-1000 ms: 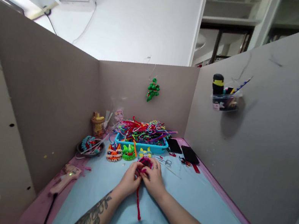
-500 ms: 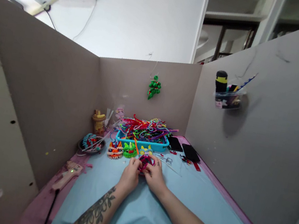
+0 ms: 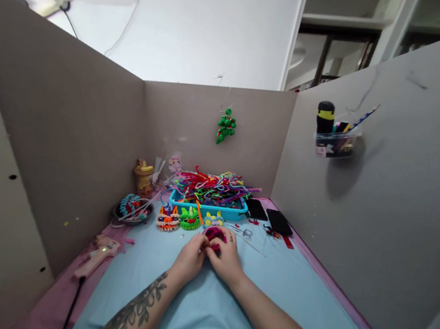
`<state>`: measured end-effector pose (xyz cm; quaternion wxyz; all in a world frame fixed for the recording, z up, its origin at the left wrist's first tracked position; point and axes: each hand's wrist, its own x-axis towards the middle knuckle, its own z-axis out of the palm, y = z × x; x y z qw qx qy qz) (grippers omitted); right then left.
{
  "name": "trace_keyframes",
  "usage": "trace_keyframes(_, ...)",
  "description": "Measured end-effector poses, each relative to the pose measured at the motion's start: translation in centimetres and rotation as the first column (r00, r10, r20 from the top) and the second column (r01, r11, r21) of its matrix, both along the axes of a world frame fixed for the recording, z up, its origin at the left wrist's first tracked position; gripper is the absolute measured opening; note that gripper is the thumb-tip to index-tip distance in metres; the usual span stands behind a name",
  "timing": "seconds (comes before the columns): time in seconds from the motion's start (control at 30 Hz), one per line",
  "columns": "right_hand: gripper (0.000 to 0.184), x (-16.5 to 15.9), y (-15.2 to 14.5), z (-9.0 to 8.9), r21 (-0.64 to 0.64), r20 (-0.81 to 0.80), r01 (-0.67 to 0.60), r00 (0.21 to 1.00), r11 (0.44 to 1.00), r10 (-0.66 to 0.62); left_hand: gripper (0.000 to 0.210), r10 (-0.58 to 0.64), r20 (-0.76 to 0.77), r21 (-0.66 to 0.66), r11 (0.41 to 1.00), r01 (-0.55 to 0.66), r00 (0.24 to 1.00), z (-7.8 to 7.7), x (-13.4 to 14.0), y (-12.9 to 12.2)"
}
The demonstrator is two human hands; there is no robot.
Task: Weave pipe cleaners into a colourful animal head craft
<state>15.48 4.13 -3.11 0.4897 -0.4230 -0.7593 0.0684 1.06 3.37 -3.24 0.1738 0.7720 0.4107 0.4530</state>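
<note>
Between my hands is a small round piece of dark magenta pipe cleaners (image 3: 215,234), bent into a ring-like frame. My left hand (image 3: 190,254) pinches its left lower edge, and my right hand (image 3: 226,256) grips it from the right with thumb and fingers. The thumbs and fingertips meet at its near side, so the exact contact is partly hidden. Just beyond it sit several fuzzy animal-face figures: an orange and white one (image 3: 168,218), a green one (image 3: 190,219) and a pale blue and yellow one (image 3: 213,220).
A blue tray (image 3: 228,213) heaped with colourful pipe cleaners (image 3: 216,185) stands at the back. Scissors (image 3: 247,233) lie right of the figures, near two black phone-like slabs (image 3: 279,222). At left are a dark bowl (image 3: 142,221) and a pink glue gun (image 3: 96,259) with a cord.
My fingertips have shifted slightly on the magenta piece, which now shows its ring opening turned more upward. The whole view has moved a little; the other things stay put.
</note>
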Motion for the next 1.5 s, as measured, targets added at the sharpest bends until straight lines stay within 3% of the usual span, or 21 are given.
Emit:
trace_keyframes(0.37,0.008,0.1,0.2,-0.2,0.059,0.042,0.01,0.999,0.998,-0.013,0.023,-0.051,-0.002,0.015,0.999,0.051,0.999,-0.7,-0.1,0.5)
trace_keyframes(0.7,0.025,-0.3,0.2,-0.1,0.085,0.076,0.057,0.995,0.995,-0.064,0.029,-0.017,-0.061,-0.016,1.0,0.016,0.998,0.7,0.0,0.3)
trace_keyframes(0.93,0.007,-0.2,0.2,0.1,0.057,-0.003,0.042,0.999,0.997,-0.042,0.023,0.001,-0.051,0.017,1.0,0.0,0.999,0.9,-0.1,-0.2)
trace_keyframes(1.17,0.01,-0.1,0.0,0.2,0.044,0.012,0.036,0.999,0.998,-0.037,0.017,0.037,-0.016,0.104,0.994,-0.035,0.999,1.5,0.0,-0.9)
trace_keyframes(1.27,0.024,-0.3,-0.2,0.1,0.073,0.056,0.014,0.998,0.997,-0.018,0.016,0.017,-0.022,0.147,0.989,-0.014,1.0,1.9,0.2,-1.4)
trace_keyframes(1.4,0.029,-0.7,-0.5,0.1,0.08,0.081,-0.008,0.997,0.997,0.002,0.01,0.019,0.091,0.11,0.994,-0.029,0.996,2.2,0.5,-1.6)
trace_keyframes(1.5,0.017,-1.0,-0.8,0.4,0.061,0.038,-0.023,0.999,0.998,0.02,0.011,0.076,0.29,-0.058,0.996,-0.062,0.954,2.1,0.5,-1.1)
